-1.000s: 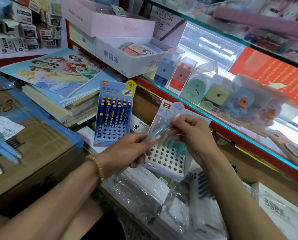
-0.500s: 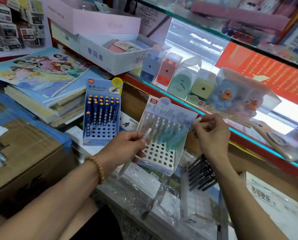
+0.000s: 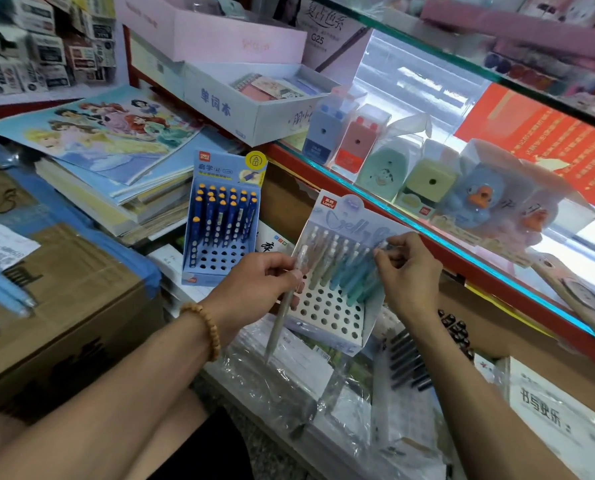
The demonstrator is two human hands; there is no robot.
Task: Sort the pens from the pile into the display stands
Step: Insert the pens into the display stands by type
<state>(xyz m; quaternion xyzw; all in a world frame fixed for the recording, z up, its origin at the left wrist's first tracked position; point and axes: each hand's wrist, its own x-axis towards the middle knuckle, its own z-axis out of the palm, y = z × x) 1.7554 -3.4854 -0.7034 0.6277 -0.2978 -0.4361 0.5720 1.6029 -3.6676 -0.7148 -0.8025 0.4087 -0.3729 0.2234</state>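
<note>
Stationery fills the frame: a glass counter (image 3: 427,230) runs from the upper middle down to the right edge, with boxed pencil sharpeners (image 3: 424,181) lined up on it, and a stack of picture books (image 3: 116,157) sits at the upper left over a cardboard box (image 3: 64,306).

At the centre I see my left hand (image 3: 254,289), a bead bracelet (image 3: 206,329) on its wrist, with fingers curled round the upper end of a pale grey pen (image 3: 282,313). That pen hangs tip down, in front of the left edge of the white stand (image 3: 327,313).

My right hand (image 3: 407,275) is just right of centre, its fingertips pinched on the top of a teal pen (image 3: 362,285) standing tilted in the white stand's right-hand holes. More grey and teal pens fill the rows at the back of that stand; its front holes are open.

Left of it, the blue stand (image 3: 223,220) holds dark blue pens with orange caps (image 3: 220,209) in its back rows.

Below the right wrist, a bundle of dark pens (image 3: 413,362) lies on crinkled clear wrapping (image 3: 289,393) at the lower middle.
</note>
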